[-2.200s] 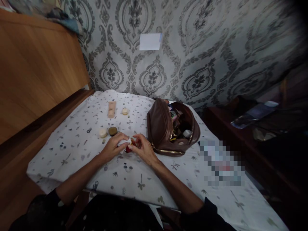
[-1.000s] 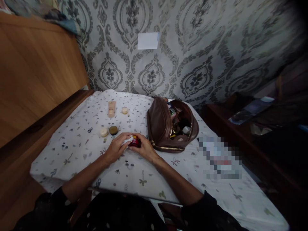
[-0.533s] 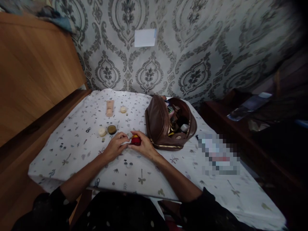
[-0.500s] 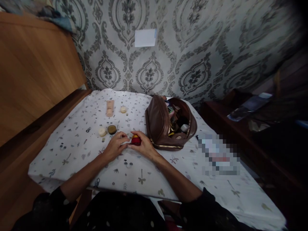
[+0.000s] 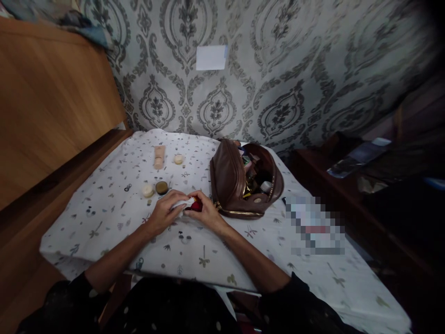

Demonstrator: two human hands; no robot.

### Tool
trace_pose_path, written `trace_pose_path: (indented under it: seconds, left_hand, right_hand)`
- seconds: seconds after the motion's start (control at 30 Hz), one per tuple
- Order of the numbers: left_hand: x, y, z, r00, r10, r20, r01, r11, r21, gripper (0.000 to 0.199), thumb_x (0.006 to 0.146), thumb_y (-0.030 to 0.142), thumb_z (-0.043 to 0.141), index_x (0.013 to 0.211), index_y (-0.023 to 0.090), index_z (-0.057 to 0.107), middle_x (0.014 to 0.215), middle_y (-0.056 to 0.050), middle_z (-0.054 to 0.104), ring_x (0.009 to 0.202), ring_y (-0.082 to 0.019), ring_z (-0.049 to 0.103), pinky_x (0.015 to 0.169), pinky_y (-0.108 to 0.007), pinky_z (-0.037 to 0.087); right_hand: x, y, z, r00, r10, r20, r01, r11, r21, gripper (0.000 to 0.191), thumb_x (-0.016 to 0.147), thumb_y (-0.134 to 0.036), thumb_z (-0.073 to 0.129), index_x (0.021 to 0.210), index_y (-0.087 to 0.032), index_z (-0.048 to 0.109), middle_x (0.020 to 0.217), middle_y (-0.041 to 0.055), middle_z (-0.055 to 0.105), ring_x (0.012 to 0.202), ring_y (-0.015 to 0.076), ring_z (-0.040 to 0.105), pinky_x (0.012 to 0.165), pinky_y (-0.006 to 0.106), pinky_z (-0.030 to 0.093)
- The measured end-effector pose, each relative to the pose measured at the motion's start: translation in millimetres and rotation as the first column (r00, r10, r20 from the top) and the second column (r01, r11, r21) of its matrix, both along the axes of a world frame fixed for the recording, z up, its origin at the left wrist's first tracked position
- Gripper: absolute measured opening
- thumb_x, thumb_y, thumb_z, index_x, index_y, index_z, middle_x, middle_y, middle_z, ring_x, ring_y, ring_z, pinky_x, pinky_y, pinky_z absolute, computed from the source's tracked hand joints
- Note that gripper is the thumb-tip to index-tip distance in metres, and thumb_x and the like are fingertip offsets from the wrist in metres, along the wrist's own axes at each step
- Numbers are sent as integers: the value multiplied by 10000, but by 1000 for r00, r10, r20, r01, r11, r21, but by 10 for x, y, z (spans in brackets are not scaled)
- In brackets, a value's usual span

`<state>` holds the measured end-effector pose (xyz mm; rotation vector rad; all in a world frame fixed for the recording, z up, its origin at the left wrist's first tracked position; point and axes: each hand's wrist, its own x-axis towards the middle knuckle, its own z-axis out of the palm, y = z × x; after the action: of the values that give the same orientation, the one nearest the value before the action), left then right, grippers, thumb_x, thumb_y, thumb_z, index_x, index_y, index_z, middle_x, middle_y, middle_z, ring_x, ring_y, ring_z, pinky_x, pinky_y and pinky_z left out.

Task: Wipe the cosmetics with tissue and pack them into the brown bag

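My right hand (image 5: 207, 214) is closed round a small dark red jar (image 5: 196, 205) with a bit of yellow on top. A crumpled white wipe or cloth (image 5: 184, 202) is gripped in my left hand (image 5: 164, 214) and touches the jar's left side. The fingers and the wipe hide part of the jar. Just beyond my left hand sit an olive-brown round pot (image 5: 162, 187) and a cream-coloured round pot (image 5: 147, 190). To the right of my right hand stands a brown cosmetic bag (image 5: 225, 174), unzipped, with several items inside.
A beige tube (image 5: 159, 157) and another small cream pot (image 5: 178, 159) lie farther back on the patterned tablecloth (image 5: 114, 204). A blurred-out flat item (image 5: 316, 227) is at the right. Wooden furniture (image 5: 59, 79) borders the left, and a patterned wall (image 5: 215, 106) the back.
A white wipe or cloth now shows in my left hand against the jar, where little of it showed before. The jar is turned slightly; the items on the table stay put.
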<state>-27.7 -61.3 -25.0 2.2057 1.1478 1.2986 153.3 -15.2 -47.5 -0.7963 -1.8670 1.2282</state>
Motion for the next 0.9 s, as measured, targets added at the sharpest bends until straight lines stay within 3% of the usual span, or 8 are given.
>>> trace_pose_path:
  seconds: [0.1,0.27,0.37,0.5,0.67,0.8,0.9]
  left_hand:
    - [-1,-12,0,1000,-17,4,17,1000,15,219,954,257,514,1091,213,680,1086,-96,652,1027,-204,619,892,-365,506]
    - [38,-26,-61,992,-91,-86,96,994,47,250,950,239,524,1137,244,689,1204,-103,654,1135,-218,601,963,-420,506]
    - [25,-39,-120,989,-92,-114,95,995,23,270,949,237,526,1169,254,682,1301,-105,627,1199,-220,588,1011,-441,494]
    - [-49,-49,-167,995,-48,-89,40,995,-92,298,949,282,537,1217,238,659,1307,-96,641,1223,-219,592,1034,-440,488]
    - [-37,-58,-110,999,-12,-45,6,992,-128,313,947,305,537,1229,235,653,1311,-83,642,1234,-229,586,1054,-451,471]
    - [66,-64,-1,999,33,23,-31,996,-83,328,968,301,489,1258,237,626,1317,-86,634,1246,-227,569,1071,-456,450]
    - [123,-59,35,999,53,6,-53,998,-28,353,993,292,419,1310,234,563,1322,-102,607,1250,-211,547,1084,-445,426]
  right_hand:
    - [-18,-29,13,999,25,-20,-25,1000,-12,432,726,-302,705,1099,-213,505,971,1,579,914,180,570,831,303,447]
    - [38,27,-26,994,48,99,-55,996,68,719,661,-157,693,1328,-212,431,1170,58,591,1061,221,578,926,353,444]
    - [71,61,-45,991,58,120,-69,994,90,707,656,-142,692,1321,-207,465,1190,66,613,1075,231,590,947,366,439]
    - [69,49,-32,991,35,126,-43,997,58,663,668,-134,674,1305,-194,496,1099,42,651,950,199,611,886,343,454]
    - [22,10,-5,994,22,-110,-41,985,-170,649,632,-187,727,1248,-221,527,996,3,661,909,180,612,863,326,471]
    - [-60,-17,9,909,-74,-410,-131,884,-449,577,597,-289,797,1137,-252,595,1097,27,668,1010,210,618,910,349,484]
    - [-158,-30,32,836,-173,-521,-190,799,-571,394,687,-420,754,1015,-237,636,1083,52,685,1010,228,624,874,372,509]
